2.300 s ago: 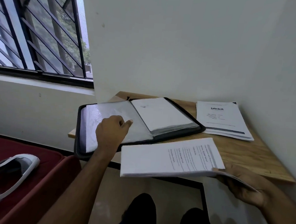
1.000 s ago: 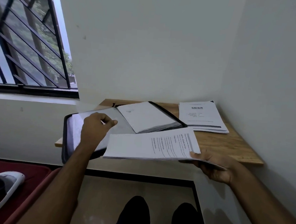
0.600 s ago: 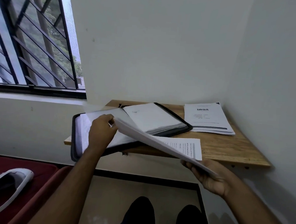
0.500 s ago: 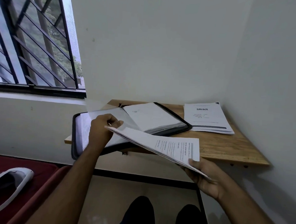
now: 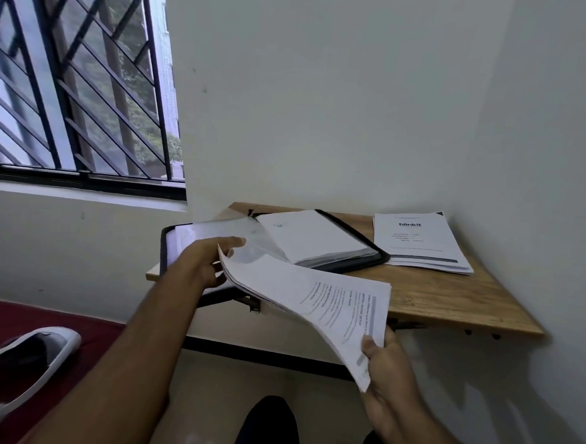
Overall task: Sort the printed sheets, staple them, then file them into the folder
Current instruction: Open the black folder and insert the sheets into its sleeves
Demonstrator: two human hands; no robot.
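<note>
Two hands are working together here. One bundle of white printed sheets (image 5: 317, 300) is going toward the open black folder with clear plastic sleeves (image 5: 273, 244), which is lying on the small wooden wall table (image 5: 451, 300) just past the left hand.

To do this step well, the person should be keeping the sleeve mouth wide open with the left hand. The bundle's far edge should be going in flat and straight, so no corner is catching or folding. Slow sliding is best, because the bundle is bending in the air.

Left hand (image 5: 203, 264) is resting on the folder's near page, fingers partly curled. It looks like it is lifting a clear sleeve, but the shiny plastic is hard to see, so I am not sure. The bundle's far corner is touching or almost touching this hand.

Right hand (image 5: 390, 372) is pinching the near end of the bundle, thumb on top, fingers curled under.

Beyond the right hand, a second pile of white papers (image 5: 420, 241) is waiting on the table, beside the folder.
</note>
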